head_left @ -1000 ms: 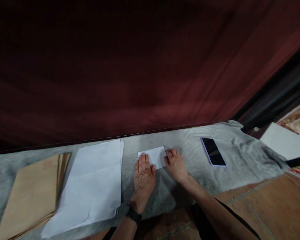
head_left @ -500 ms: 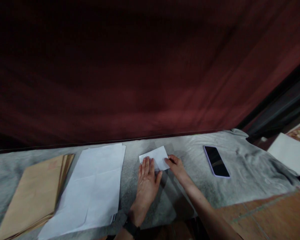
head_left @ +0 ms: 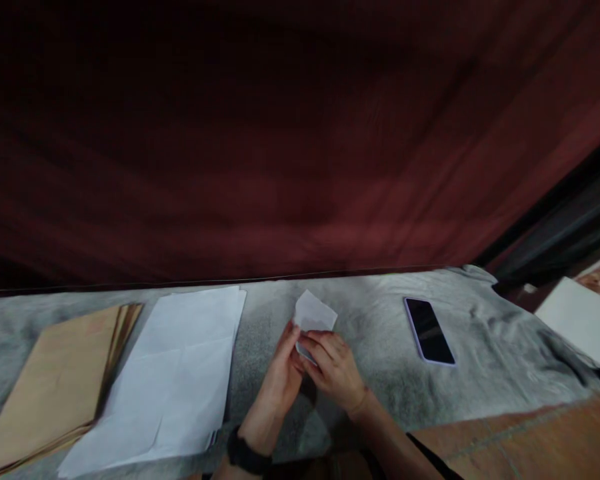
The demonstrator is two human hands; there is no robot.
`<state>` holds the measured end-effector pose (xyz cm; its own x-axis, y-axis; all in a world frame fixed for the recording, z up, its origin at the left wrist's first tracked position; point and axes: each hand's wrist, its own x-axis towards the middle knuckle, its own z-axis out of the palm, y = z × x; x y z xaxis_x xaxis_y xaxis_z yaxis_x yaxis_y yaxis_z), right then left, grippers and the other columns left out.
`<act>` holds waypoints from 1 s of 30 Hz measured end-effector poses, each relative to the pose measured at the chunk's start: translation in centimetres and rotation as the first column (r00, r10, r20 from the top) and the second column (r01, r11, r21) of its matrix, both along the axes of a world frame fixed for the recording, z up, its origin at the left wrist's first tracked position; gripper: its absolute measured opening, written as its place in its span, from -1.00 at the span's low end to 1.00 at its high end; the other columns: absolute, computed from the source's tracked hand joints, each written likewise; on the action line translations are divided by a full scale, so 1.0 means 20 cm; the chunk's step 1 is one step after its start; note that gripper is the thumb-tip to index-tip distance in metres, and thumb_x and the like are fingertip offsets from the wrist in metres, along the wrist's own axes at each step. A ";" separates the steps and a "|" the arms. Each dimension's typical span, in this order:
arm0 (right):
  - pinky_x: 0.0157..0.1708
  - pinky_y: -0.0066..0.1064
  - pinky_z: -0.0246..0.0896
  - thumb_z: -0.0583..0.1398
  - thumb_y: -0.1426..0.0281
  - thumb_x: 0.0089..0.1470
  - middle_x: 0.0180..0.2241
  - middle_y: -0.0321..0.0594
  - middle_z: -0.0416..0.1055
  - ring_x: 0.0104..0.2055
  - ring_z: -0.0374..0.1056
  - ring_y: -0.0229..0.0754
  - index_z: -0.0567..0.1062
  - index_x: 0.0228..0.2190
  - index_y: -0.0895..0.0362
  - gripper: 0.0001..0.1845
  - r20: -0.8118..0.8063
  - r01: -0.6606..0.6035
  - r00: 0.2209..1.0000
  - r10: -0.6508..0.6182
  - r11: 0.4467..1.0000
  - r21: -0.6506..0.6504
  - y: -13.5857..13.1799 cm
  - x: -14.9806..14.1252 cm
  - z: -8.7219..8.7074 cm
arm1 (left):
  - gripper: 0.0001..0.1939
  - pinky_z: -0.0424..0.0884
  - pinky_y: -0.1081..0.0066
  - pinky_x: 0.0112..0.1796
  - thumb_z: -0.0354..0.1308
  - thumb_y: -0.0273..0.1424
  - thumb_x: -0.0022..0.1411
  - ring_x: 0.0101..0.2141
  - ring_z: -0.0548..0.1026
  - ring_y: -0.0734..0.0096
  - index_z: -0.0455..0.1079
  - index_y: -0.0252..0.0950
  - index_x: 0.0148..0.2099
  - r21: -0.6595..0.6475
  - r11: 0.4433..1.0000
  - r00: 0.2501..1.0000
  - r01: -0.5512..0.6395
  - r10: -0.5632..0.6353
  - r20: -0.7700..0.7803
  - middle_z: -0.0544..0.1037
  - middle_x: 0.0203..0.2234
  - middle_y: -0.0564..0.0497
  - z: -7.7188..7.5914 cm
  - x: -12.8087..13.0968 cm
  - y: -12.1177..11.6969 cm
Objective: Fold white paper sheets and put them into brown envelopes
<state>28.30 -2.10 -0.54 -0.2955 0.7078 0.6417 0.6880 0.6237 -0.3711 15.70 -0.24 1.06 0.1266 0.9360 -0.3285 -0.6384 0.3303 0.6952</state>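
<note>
A small piece of folded white paper (head_left: 314,311) is held up between my two hands, turned so one corner points away from me. My left hand (head_left: 283,370) grips its left and lower side, the thumb along the edge. My right hand (head_left: 334,367) is closed over the lower right part, its fingers bent across the sheet. The paper's bottom portion is partly hidden behind my fingers. A dark band (head_left: 249,453) circles my left wrist.
Left of my hands lies a stack of white sheets (head_left: 165,387), with brown paper envelopes (head_left: 55,387) beyond it. A phone in a purple case (head_left: 429,331) rests on the grey cloth (head_left: 380,387) at right. A dark red curtain (head_left: 300,167) hangs behind.
The folded paper lay flat under my spread left hand; now it is lifted and turned. Both hands have closed around it, and my right hand has moved left across its lower part.
</note>
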 end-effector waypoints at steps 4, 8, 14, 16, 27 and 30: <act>0.08 -0.14 0.36 0.03 0.26 0.38 0.00 -0.10 0.51 0.04 0.41 -0.08 0.48 0.05 0.07 -0.65 -0.006 -0.061 0.998 0.060 0.992 -0.115 0.00 0.00 0.00 | -0.67 0.50 0.43 -0.20 0.47 -0.33 -0.08 -0.28 0.61 0.33 0.54 -0.34 -0.24 -0.111 0.993 0.997 -0.044 0.038 -0.060 0.66 -0.30 -0.05 -0.07 -0.02 0.03; 0.14 -0.16 0.31 -0.02 0.37 0.36 0.06 -0.11 0.46 0.13 0.35 -0.10 0.46 0.07 0.07 -0.63 -0.088 0.084 0.991 -0.102 0.979 -0.188 0.03 0.04 -0.06 | -0.65 0.48 0.33 -0.29 0.43 -0.41 -0.16 -0.40 0.58 0.26 0.54 -0.38 -0.25 -0.128 0.991 0.979 0.028 -0.053 -0.199 0.65 -0.41 -0.06 -0.16 -0.08 0.06; 0.20 0.01 0.23 0.02 0.40 0.31 0.31 0.06 0.16 0.32 0.14 0.05 0.28 0.24 0.14 -0.50 -0.019 0.384 0.914 -0.406 0.878 -0.286 0.11 0.10 -0.17 | -0.71 0.51 0.26 -0.29 0.31 -0.29 0.00 -0.35 0.59 0.17 0.54 -0.31 -0.21 0.003 0.988 0.841 0.151 -0.127 -0.525 0.66 -0.36 -0.08 -0.24 -0.17 0.12; 0.24 0.05 0.17 0.01 0.41 0.31 0.35 0.05 0.10 0.36 0.08 0.06 0.25 0.27 0.14 -0.48 0.033 0.383 0.921 -0.389 0.885 -0.264 0.11 0.10 -0.19 | -0.74 0.51 0.27 -0.28 0.26 -0.31 0.05 -0.31 0.60 0.17 0.52 -0.29 -0.18 0.084 0.984 0.737 0.155 -0.058 -0.674 0.66 -0.32 -0.07 -0.26 -0.18 0.16; 0.37 -0.09 -0.01 -0.03 0.34 0.39 0.35 -0.10 0.16 0.39 0.06 -0.08 0.27 0.29 0.18 -0.49 0.313 0.218 0.941 -0.126 0.935 -0.279 0.03 -0.08 -0.27 | -0.31 0.50 0.22 -0.12 0.09 -0.45 0.32 -0.09 0.59 0.11 0.00 -0.29 0.43 0.204 0.935 -0.152 0.290 0.256 -0.955 0.56 0.00 -0.22 -0.21 -0.14 0.12; 0.37 -0.09 -0.03 -0.04 0.37 0.38 0.36 -0.09 0.13 0.40 0.03 -0.08 0.24 0.30 0.17 -0.48 0.367 0.233 0.921 -0.130 0.939 -0.251 0.03 -0.07 -0.30 | -0.45 0.37 0.04 0.12 -0.04 -0.43 0.40 0.18 0.40 0.01 0.12 -0.32 0.39 0.290 0.876 -0.305 0.386 0.417 -0.856 0.36 0.24 -0.29 -0.23 -0.10 0.08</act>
<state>26.91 -1.56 -6.56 -0.3077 0.9067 0.2883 0.8948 0.3788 -0.2363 13.60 1.32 -3.53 0.0367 0.9522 0.3034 0.9274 -0.1455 0.3447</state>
